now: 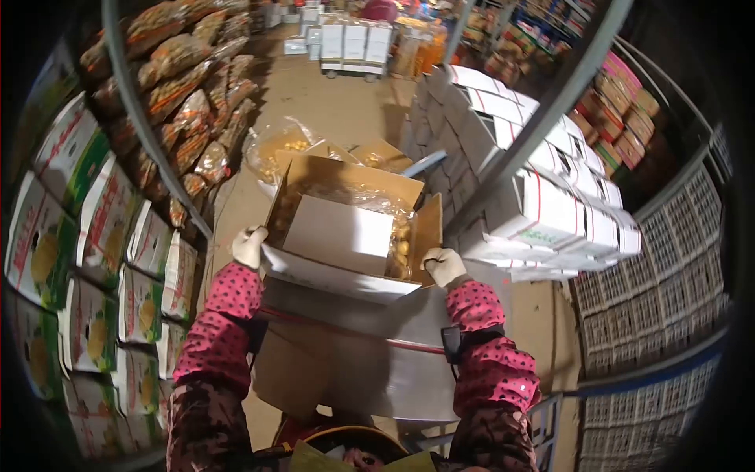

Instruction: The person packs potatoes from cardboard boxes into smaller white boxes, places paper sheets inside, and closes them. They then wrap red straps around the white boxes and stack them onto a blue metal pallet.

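Left hand (249,247) and right hand (445,267) hold opposite sides of an open carton (338,277).

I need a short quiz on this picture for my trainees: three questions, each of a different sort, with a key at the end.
1. Multiple choice: which of these shows inside the carton between the left hand and the right hand?
A. A blue tray
B. A white panel
C. A red cup
2. True or false: the left hand is well away from the carton.
3. Fill in the gap: the filled sacks are piled in the upper ____ part of the picture.

Key: 1. B. 2. False; it is at the carton's left corner. 3. left.
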`<state>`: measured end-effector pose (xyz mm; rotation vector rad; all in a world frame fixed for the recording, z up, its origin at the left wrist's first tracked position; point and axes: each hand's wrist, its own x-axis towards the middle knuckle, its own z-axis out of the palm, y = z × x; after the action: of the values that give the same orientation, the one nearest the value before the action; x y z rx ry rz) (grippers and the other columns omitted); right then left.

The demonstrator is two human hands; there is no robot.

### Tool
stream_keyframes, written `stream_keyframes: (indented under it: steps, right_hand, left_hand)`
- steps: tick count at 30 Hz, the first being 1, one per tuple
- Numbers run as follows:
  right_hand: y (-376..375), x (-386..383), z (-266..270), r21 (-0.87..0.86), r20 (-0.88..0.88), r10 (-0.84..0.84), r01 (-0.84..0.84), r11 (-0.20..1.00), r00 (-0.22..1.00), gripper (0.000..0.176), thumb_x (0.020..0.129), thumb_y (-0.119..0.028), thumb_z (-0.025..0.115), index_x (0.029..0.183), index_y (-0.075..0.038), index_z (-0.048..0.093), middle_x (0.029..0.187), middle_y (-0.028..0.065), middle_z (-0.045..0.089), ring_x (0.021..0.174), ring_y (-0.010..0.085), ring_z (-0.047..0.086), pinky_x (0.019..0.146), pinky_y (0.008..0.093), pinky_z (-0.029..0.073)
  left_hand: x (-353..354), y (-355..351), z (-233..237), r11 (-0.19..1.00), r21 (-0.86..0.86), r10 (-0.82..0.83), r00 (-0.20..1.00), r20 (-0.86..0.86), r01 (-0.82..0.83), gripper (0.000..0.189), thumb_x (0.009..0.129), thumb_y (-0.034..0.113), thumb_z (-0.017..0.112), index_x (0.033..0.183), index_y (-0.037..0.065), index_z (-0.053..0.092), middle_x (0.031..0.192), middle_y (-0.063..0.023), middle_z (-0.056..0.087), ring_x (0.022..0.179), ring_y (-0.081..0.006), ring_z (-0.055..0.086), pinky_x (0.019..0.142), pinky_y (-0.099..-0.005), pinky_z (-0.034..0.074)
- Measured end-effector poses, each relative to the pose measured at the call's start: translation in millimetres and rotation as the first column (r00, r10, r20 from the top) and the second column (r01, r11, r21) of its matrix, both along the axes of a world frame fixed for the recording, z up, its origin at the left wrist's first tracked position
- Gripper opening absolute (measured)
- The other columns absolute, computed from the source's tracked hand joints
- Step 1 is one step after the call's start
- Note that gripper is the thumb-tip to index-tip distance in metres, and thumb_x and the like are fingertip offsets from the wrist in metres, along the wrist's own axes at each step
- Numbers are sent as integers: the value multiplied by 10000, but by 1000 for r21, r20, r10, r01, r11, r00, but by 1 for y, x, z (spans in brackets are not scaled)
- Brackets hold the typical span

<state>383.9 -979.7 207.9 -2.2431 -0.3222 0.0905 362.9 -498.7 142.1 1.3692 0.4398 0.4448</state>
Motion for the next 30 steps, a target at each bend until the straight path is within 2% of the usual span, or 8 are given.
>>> stream_keyframes:
  steps: [4,8,12,16,21,25,28,30]
  right_hand:
    - [-1,-74,6,-6,46,-161,161,987,986,165,812,-1,557,848,-16,717,768,124,689,725,206,662,715,338,520]
    - [-15,-184,0,-69,177,-294,310,948,939,153,821,6,574,866,-20,718,774,139,694,747,227,684,703,342,535]
    - [4,-309,12,84,4,-551,549,832,834,154,832,-39,582,870,-49,731,801,172,695,745,268,711,687,356,550]
    - [43,-404,19,193,-178,-756,776,601,630,166,851,-26,561,850,-3,726,762,108,702,682,152,674,626,310,541]
    - [85,-452,56,349,-550,-736,909,227,395,126,915,-61,616,1012,8,656,798,76,659,574,120,592,483,262,478]
    - [78,-480,44,575,-272,-950,817,-36,150,141,854,-9,705,903,-14,573,698,50,606,537,105,546,474,261,465]
    - [29,-500,9,130,-208,-834,859,495,512,121,837,-67,770,854,7,676,681,75,665,622,117,625,577,299,523]
    - [11,-462,24,122,-161,-695,713,691,701,250,831,-209,801,839,25,714,700,169,673,651,214,685,634,361,539]
  left_hand:
    - [9,-16,-4,969,-202,-136,990,42,142,85,861,81,632,913,42,687,704,2,581,562,-116,527,491,-258,431]
    - [-1,-58,32,932,-143,-346,934,-86,332,221,848,82,606,1038,22,701,883,-62,664,686,-141,607,550,-268,500]
    - [26,-126,33,813,-149,-578,812,-88,563,279,806,132,636,1062,25,666,923,-69,654,789,-160,624,691,-293,531]
    - [70,-239,-9,648,105,-757,653,-12,754,305,787,158,630,1055,15,603,931,-73,621,904,-202,620,847,-332,499]
    - [37,-353,25,507,167,-847,525,-85,846,378,768,151,607,1113,-1,584,1040,-148,667,999,-247,632,922,-342,482]
    - [5,-365,60,409,515,-823,549,-149,753,587,819,196,656,1360,33,498,1252,-202,605,1209,-346,560,1069,-418,419]
    - [-9,-358,100,147,897,-725,662,-189,417,743,807,249,703,1463,44,421,1468,-207,451,1371,-395,389,1175,-476,326]
    - [-14,-373,121,-25,968,-736,650,-187,250,821,778,293,750,1470,29,397,1497,-195,434,1405,-371,368,1172,-468,317]
